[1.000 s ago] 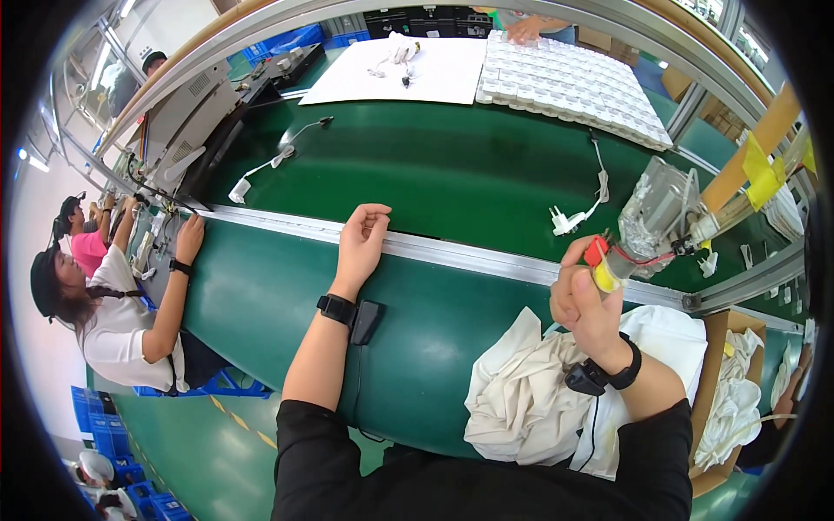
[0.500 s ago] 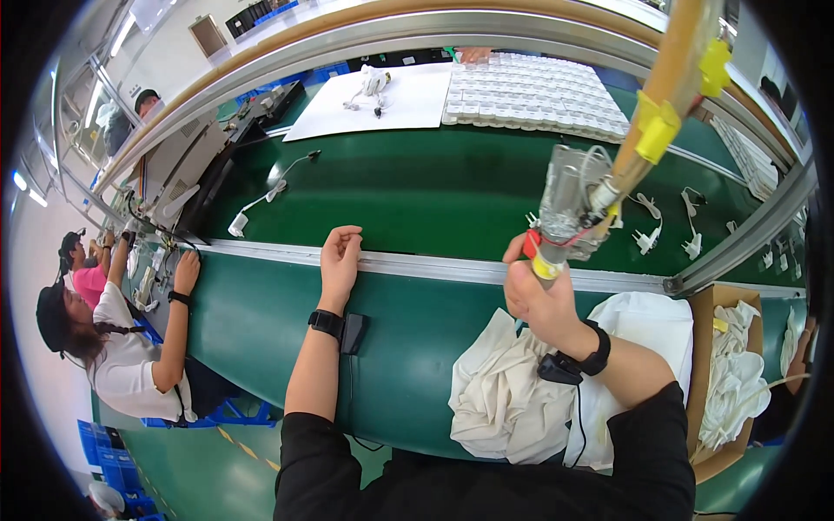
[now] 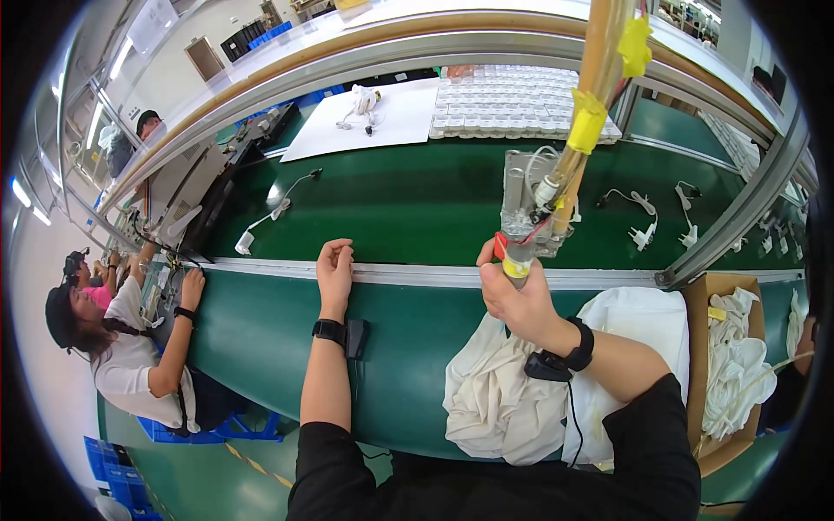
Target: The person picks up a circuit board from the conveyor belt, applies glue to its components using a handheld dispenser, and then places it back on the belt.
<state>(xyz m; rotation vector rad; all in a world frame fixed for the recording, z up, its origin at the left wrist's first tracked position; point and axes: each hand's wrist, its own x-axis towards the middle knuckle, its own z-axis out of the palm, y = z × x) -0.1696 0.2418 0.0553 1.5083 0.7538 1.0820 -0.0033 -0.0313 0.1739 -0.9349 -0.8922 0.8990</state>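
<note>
My right hand (image 3: 521, 300) is wrapped round the lower end of a hand-held tool (image 3: 526, 200) with a clear plastic casing. A red part and yellow tape show beside my fingers, and a tan tube (image 3: 599, 65) runs up from the tool. Its tip below my grip is hidden. My left hand (image 3: 334, 271) rests at the metal rail (image 3: 408, 274), fingers curled together with nothing visible in them. Below my right forearm lies a crumpled cream cloth (image 3: 504, 399). Beyond the rail, a white charger with a cable (image 3: 246, 240) lies on the green belt (image 3: 382, 191).
More white corded chargers (image 3: 643, 236) lie on the belt's right. Behind are a white board (image 3: 304, 130) and rows of white blocks (image 3: 512, 104). A cardboard box (image 3: 695, 373) of white cloth stands right, near a metal post (image 3: 738, 217). A co-worker (image 3: 130, 347) sits left.
My right hand and the tool have shifted left in the picture, with the tube. The whole view has also moved slightly. My left hand stays by the rail.
</note>
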